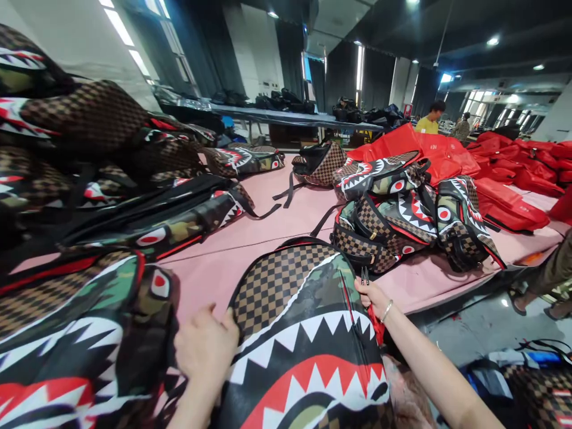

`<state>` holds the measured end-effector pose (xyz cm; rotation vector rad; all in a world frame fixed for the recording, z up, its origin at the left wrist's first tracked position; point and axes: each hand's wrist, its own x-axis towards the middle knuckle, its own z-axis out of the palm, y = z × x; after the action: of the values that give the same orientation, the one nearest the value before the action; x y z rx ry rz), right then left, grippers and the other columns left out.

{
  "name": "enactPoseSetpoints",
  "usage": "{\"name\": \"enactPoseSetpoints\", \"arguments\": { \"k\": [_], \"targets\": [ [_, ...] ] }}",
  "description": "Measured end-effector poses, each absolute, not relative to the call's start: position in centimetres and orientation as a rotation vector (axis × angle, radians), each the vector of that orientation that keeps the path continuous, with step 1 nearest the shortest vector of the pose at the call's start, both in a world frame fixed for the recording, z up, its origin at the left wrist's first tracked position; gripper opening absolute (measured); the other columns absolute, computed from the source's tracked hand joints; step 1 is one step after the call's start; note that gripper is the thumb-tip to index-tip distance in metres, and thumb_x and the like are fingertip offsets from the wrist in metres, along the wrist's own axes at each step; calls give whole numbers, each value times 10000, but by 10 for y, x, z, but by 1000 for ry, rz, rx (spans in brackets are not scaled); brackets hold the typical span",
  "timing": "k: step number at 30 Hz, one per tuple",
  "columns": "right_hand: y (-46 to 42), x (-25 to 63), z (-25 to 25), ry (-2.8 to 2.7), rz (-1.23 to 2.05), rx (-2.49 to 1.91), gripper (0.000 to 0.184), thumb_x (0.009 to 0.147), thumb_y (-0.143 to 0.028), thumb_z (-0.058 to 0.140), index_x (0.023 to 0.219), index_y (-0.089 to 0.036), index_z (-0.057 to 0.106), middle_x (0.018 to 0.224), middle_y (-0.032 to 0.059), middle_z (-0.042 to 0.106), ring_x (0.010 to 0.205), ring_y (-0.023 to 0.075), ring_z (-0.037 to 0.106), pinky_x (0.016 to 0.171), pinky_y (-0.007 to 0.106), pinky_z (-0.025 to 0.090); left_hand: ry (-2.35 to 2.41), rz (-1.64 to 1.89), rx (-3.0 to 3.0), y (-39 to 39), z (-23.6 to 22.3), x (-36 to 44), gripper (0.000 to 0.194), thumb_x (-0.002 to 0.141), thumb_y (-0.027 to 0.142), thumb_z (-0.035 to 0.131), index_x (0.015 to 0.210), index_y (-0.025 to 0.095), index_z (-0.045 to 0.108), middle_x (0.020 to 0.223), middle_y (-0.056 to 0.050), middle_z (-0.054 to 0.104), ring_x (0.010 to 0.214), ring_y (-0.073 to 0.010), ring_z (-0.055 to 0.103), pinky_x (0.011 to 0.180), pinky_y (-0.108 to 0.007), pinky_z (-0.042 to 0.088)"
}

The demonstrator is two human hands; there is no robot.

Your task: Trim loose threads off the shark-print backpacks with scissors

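One bag (308,333), checked and camo with white teeth, lies bottom centre. At its edge, the right hand's (370,296) fingers close round one snips (365,276); the left hand (208,342) curls loosely, thumb apart. Upper right: two people (429,119).

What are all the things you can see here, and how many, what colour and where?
Shark backpack: one, brown check, camouflage, red, white, black; between the hands
Other shark bags: many, similar colours, left and beyond
Red bags: many, red, right
Front table: one, pink, under the bags
Back table: one, bluish, with dark bags
Floor bags: several, mixed colours, lower right
Curtains: several, dark, back
Lights: several, white, ceiling
Small scissors: one pair, dark, at right fingers
Bracelet: one, silvery, right wrist
Yellow-shirted person: one, back
Other person: one, patterned top, back
Legs: someone's, brownish trousers, right edge
Left hand: one, bare, by the backpack's left edge
Right hand: one, bare, holding the scissors
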<state>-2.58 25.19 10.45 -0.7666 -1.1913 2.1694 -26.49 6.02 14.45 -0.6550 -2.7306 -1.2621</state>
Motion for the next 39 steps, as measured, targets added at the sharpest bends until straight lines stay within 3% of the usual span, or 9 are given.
{"name": "enactPoseSetpoints", "arguments": {
  "k": [3,5,8,14,18,21,23,28,39],
  "targets": [
    [239,-16,104,-1237,2186,-766,416,596,-429,752,713,-186,434,489,-137,290,335,-9,151,310,121,115,-2531,-1391,-1089,86,150,-227,328,790,382,427,942,173,628,1044,-149,626,1071,-325,522,926,-503,364],
    [233,-11,105,-1265,2168,-781,421,624,-464,723,750,-195,426,490,-140,285,334,-5,154,316,125,116,-2548,-1450,-1320,115,150,-201,311,800,408,431,908,215,651,941,-64,685,920,-238,612,831,-366,459],
    [231,-9,107,-1308,2120,-816,443,637,-519,685,760,-204,399,492,-143,271,333,0,157,324,134,117,-2581,-1455,-1483,156,145,-172,306,804,407,442,912,223,661,860,-22,706,773,-186,643,720,-286,489],
    [235,-11,110,-1468,2009,-893,426,659,-548,623,817,-206,425,503,-133,284,333,21,178,341,164,134,-2692,-1245,-1448,188,144,-158,194,782,344,499,763,210,638,795,-49,677,744,-224,620,661,-316,449],
    [235,-8,119,-1591,1830,-959,312,703,-431,629,818,-185,476,548,-94,374,416,60,332,422,191,272,-2689,-1122,-1435,185,143,-161,195,816,282,440,727,204,596,841,-74,651,823,-238,600,722,-328,425],
    [234,-9,138,-1926,1346,-1097,255,755,-302,621,936,-164,504,782,2,539,668,135,520,609,246,390,-2691,-1088,-1413,184,141,-161,211,837,262,401,745,204,582,865,-76,652,859,-237,592,753,-326,419],
    [234,-13,154,-2253,891,-1177,216,838,-248,531,1027,-147,504,944,74,563,830,184,555,705,285,407,-2703,-1079,-1395,185,139,-161,208,838,254,398,743,207,578,861,-73,657,866,-237,593,749,-322,421],
    [238,-27,185,-2675,305,-1102,203,885,-265,499,1067,-199,560,954,81,588,905,211,571,757,295,415,-2745,-1083,-1315,187,138,-166,205,839,248,396,734,206,568,841,-78,659,849,-234,608,715,-312,430],
    [240,-53,193,-2791,137,-1048,147,839,-238,562,951,-154,606,935,86,626,877,217,603,714,285,435,-2803,-1157,-1265,185,140,-162,175,866,224,440,808,151,588,844,-61,627,851,-200,584,777,-370,434]
  ]
}}
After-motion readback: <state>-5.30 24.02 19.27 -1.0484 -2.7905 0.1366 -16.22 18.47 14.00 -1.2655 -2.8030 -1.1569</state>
